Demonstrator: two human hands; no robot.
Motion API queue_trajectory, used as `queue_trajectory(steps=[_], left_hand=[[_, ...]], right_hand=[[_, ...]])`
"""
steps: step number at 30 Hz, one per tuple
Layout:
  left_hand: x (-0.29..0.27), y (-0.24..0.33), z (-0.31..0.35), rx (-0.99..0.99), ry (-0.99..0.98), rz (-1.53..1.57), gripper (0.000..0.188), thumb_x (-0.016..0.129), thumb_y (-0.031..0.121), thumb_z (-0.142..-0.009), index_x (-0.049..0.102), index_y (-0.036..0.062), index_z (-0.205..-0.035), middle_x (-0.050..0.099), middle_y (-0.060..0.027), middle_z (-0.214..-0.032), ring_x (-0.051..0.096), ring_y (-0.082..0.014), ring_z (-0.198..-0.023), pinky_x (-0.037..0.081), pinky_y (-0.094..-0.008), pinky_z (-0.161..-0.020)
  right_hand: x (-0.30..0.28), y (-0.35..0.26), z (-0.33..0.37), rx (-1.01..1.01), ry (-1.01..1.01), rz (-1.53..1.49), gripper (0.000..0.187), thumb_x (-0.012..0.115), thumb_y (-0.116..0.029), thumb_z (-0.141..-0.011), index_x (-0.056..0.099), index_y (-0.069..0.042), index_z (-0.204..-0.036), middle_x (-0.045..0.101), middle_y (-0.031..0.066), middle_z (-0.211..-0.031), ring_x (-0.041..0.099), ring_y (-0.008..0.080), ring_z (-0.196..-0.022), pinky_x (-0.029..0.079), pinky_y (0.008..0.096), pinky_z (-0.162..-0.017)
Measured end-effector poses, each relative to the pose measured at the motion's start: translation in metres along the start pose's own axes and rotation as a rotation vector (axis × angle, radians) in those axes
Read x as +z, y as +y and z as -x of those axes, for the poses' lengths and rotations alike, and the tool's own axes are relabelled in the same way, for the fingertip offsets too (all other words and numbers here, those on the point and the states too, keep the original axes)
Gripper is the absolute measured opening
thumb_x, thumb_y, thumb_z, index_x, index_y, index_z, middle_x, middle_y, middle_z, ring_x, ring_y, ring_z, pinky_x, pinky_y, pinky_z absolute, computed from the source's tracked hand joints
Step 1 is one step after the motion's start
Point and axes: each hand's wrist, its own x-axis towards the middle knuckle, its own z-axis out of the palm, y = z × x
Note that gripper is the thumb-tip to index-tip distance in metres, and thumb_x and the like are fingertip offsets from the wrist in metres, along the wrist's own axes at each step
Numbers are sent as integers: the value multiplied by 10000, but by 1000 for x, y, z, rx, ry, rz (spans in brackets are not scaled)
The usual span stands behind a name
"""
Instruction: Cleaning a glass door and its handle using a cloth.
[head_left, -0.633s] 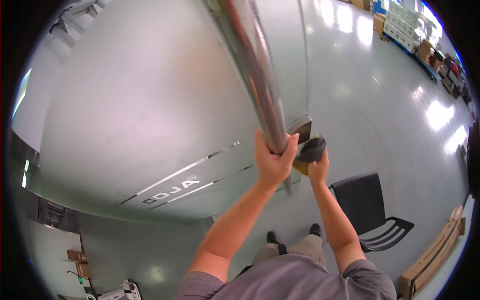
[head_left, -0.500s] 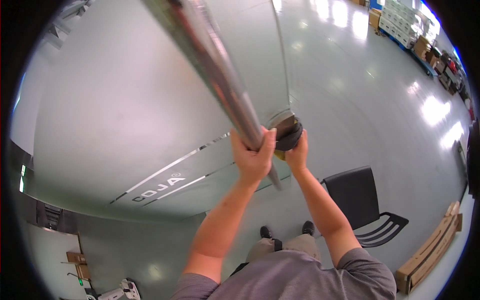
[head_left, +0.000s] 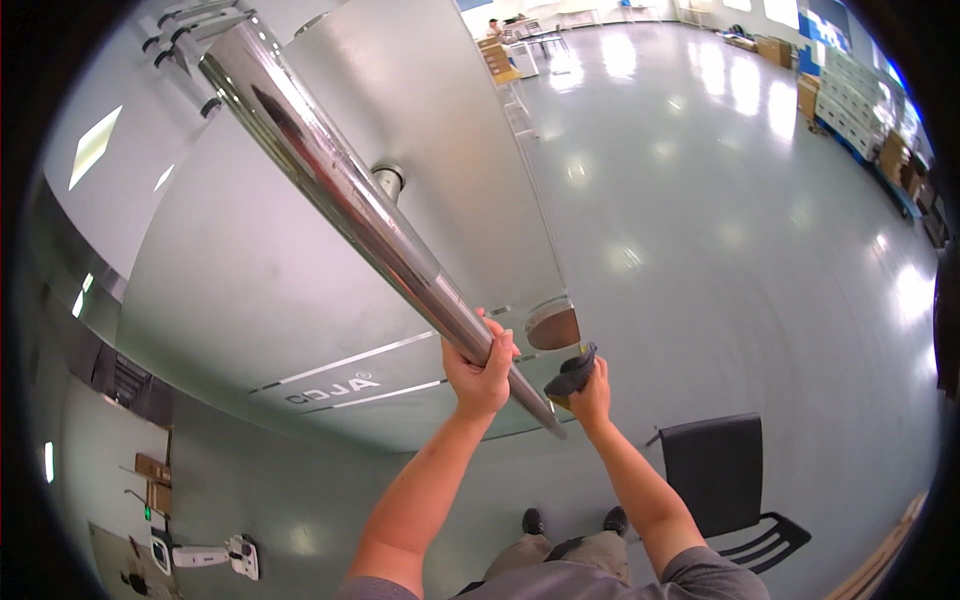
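A long polished metal pull handle (head_left: 335,190) runs diagonally along a frosted glass door (head_left: 250,270). My left hand (head_left: 476,378) is wrapped around the lower part of this handle, thumb toward me. Just right of the handle, my right hand (head_left: 593,398) grips a bunched dark grey cloth (head_left: 570,377) with a bit of yellow showing at its edges. Slightly above the cloth, a rounded metal lock plate (head_left: 553,327) sits at the door's edge; the cloth looks apart from it. A round metal mount (head_left: 388,178) joins the handle to the glass.
A black chair (head_left: 712,470) stands close on my right. Long cardboard boxes (head_left: 890,560) lie at the lower right. White boxes (head_left: 850,105) are stacked on a blue pallet far right. A white device on a stand (head_left: 205,556) is at the lower left.
The view has tilted up, showing more of the handle and room. My right hand and the cloth have come down from the lock plate, which the cloth partly covered before. My left hand still holds the handle.
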Motion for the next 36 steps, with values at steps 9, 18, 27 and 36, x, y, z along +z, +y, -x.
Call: queue_trajectory(steps=[9,18,27,36], left_hand=[[7,-9,-8,-38,-19,136,355,581,2,-846,403,-15,-1152,563,-77,-846,557,-128,-615,485,-279,-579],[-1,-6,-3,-18,48,21,389,588,66,-852,387,-30,-1171,566,-84,-811,551,-130,-596,483,-277,-590],[-3,1,6,6,56,-37,397,582,92,-851,381,-21,-1175,560,-83,-785,548,-135,-591,496,-294,-597],[-12,-5,-7,-9,52,45,386,602,74,-849,383,-34,-1148,569,-75,-789,554,-130,-605,486,-286,-605]], right_hand=[[30,59,8,187,-33,177,481,599,-47,-696,431,-79,-1145,492,120,-1154,554,408,-965,476,480,-769],[17,28,2,-35,33,43,581,641,-55,-665,446,-68,-1213,486,125,-1216,535,393,-1031,484,427,-812],[26,90,32,154,-143,154,516,677,-111,-694,477,-61,-1168,510,144,-1166,550,392,-985,482,429,-787],[-9,119,122,1063,-133,-830,384,517,-391,-931,568,-48,-1097,630,68,-1022,614,200,-885,505,354,-776]])
